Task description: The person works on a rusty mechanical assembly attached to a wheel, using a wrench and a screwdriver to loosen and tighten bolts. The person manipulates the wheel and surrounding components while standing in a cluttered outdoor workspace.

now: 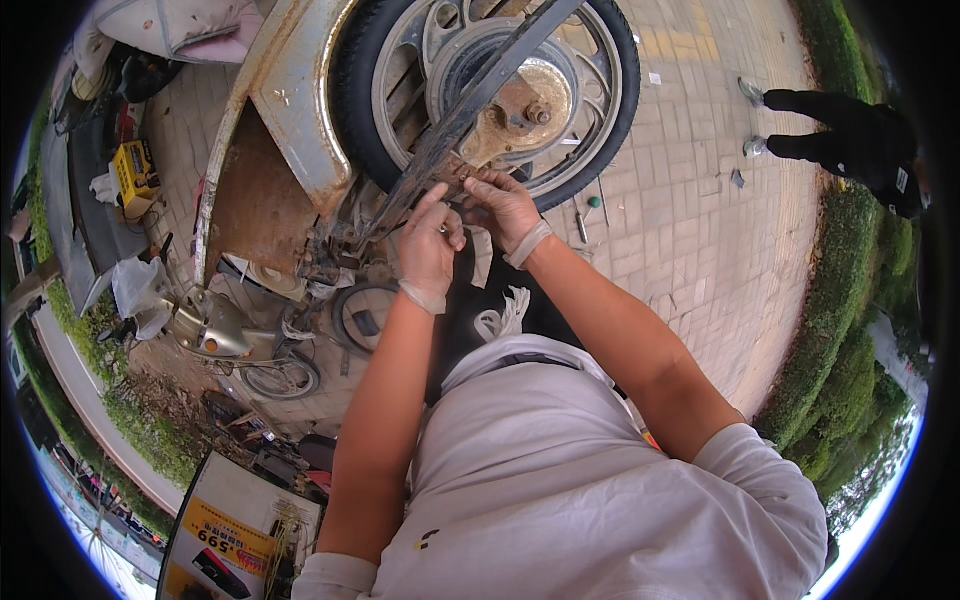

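Note:
A large spoked wheel (614,70) with a black tyre lies in front of me, its rusty hub (536,112) facing up. A dark, worn metal bar (475,100) crosses over it at a slant. At the bar's lower part, my right hand (505,212) is closed in a pinch, thumb against fingers; what it grips is too small to make out. Close beside it on the left, my left hand (430,248) has its index finger stretched toward the bar and the other fingers loosely bent, holding nothing that I can see. Thin whitish gloves show at both wrists.
Rusty, silvery bodywork (290,120) rises left of the wheel. A screwdriver (582,226) and a green-topped tool (594,203) lie on the paving right of it. A yellow box (136,178) and a scooter (210,325) stand left. Someone in black (850,130) stands by the hedge (835,290).

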Demonstrator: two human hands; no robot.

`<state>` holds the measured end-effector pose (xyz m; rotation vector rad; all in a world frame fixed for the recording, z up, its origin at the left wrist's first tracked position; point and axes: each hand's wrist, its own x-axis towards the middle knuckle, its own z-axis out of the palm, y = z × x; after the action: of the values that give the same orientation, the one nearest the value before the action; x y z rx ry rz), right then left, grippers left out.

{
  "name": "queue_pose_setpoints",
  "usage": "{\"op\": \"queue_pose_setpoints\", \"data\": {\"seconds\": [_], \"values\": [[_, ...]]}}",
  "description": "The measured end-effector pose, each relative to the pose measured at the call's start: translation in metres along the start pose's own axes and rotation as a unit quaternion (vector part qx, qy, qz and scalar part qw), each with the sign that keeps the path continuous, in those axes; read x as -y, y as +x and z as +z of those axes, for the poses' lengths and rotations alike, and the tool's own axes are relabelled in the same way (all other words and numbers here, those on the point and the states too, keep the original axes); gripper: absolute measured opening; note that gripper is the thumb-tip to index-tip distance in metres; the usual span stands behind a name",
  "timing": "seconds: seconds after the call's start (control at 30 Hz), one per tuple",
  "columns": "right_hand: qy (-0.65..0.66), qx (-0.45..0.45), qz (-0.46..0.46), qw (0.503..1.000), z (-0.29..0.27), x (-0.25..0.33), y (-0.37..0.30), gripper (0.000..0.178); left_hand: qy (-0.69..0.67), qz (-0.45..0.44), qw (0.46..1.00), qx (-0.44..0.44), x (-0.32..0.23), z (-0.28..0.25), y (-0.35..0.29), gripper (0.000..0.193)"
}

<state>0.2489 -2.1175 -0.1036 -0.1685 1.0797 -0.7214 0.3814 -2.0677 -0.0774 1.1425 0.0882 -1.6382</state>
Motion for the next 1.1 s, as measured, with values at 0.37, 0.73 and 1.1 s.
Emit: {"op": "queue_pose_setpoints", "data": {"seconds": [0.37, 0.73, 1.1], "values": [[0.137, 0.160, 0.033, 0.977, -0.016, -0.009, 0.016, 0.012, -0.200, -0.062, 0.972, 0.111, -0.002, -0.038, -0.035, 0.034], [0.161, 0.199, 0.016, 0.967, -0.014, -0.009, 0.015, 0.013, -0.061, -0.049, 0.984, 0.158, -0.058, -0.034, -0.064, 0.032], [0.185, 0.207, 0.000, 0.961, -0.015, -0.016, 0.019, 0.019, 0.146, -0.016, 0.986, 0.078, -0.094, -0.019, -0.059, 0.023]]}}
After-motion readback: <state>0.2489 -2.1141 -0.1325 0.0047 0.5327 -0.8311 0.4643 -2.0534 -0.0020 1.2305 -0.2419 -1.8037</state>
